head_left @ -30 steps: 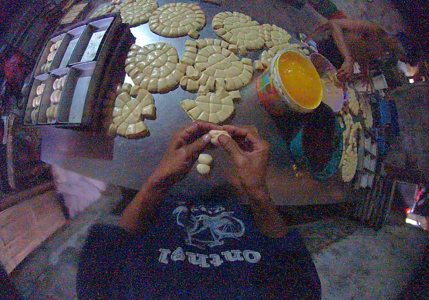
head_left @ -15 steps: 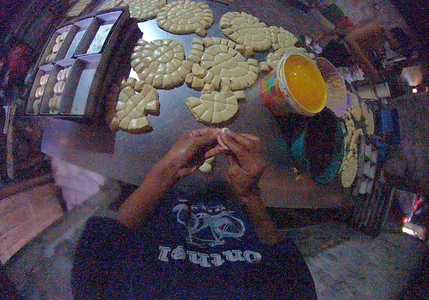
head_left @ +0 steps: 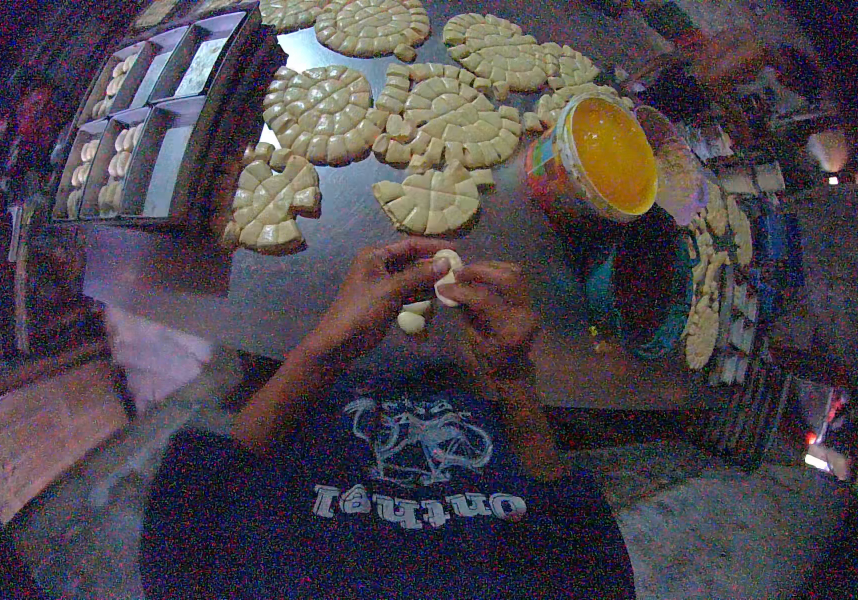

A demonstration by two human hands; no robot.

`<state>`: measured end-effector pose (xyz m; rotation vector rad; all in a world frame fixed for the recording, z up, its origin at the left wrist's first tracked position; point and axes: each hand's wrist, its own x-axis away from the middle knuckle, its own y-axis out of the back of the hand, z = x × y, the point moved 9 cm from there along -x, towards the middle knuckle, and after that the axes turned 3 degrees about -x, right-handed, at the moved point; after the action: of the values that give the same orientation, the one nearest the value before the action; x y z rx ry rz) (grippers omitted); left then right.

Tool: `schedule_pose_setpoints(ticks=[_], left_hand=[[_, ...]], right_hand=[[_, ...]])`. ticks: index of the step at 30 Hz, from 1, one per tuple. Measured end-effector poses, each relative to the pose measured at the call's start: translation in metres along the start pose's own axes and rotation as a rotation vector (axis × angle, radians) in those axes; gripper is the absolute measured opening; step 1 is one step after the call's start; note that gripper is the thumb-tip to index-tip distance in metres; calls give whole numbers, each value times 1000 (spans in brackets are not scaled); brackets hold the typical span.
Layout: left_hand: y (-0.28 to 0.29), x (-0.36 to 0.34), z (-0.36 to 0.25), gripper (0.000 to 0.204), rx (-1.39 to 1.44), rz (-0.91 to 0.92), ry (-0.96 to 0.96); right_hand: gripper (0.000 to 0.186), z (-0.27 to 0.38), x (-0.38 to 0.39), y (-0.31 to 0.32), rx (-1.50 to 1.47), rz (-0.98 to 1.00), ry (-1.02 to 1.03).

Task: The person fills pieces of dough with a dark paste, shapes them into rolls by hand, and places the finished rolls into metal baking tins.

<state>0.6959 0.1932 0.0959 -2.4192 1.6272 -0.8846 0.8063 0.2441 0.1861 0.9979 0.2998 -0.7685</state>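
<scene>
A small pale piece of dough point(head_left: 448, 280) is pinched between the fingertips of my two hands, above the metal table. My left hand point(head_left: 381, 288) grips its left side with thumb and fingers. From the right, my right hand point(head_left: 496, 308) closes its fingers on the same piece. Just under my left hand, close to the table's near edge, lies a round dough ball point(head_left: 411, 322), with another pale bit partly hidden behind it. Beyond my hands sits a part-used scored dough round point(head_left: 429, 200), cut into wedges and blocks.
Several scored dough rounds point(head_left: 321, 115) cover the far part of the metal table point(head_left: 334, 205). Divided dark baking pans point(head_left: 174, 160) at the left hold rows of dough pieces in some compartments. At right stand a bucket of yellow-orange stuff point(head_left: 609, 155) and a teal bucket point(head_left: 601, 290).
My fingers have shifted on the dough piece, which now shows more fully and upright between them. My left hand has risen slightly, and the dough ball below shows more.
</scene>
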Motion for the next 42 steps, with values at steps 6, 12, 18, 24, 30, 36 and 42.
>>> schedule_pose_setpoints(ticks=[6,12,18,24,30,36,42], left_hand=[[6,-7,29,32,71,-20,22],[7,9,14,28,-147,-37,-65],[2,11,-6,27,-387,37,-289],[13,9,3,23,-459,-14,-273],[15,7,11,23,-380,-26,-262],[13,4,15,60,-97,87,-338],[12,6,19,75,103,188,-404]], right_hand=[[25,-5,16,-9,-105,12,139],[24,-24,20,-12,-118,-9,-41],[22,-55,23,-18,-227,7,-441],[14,-65,35,-35,-427,212,-729],[17,-76,48,-44,-563,247,-1013],[30,-82,53,-56,-767,253,-1041],[31,-77,65,-67,-809,468,-987]])
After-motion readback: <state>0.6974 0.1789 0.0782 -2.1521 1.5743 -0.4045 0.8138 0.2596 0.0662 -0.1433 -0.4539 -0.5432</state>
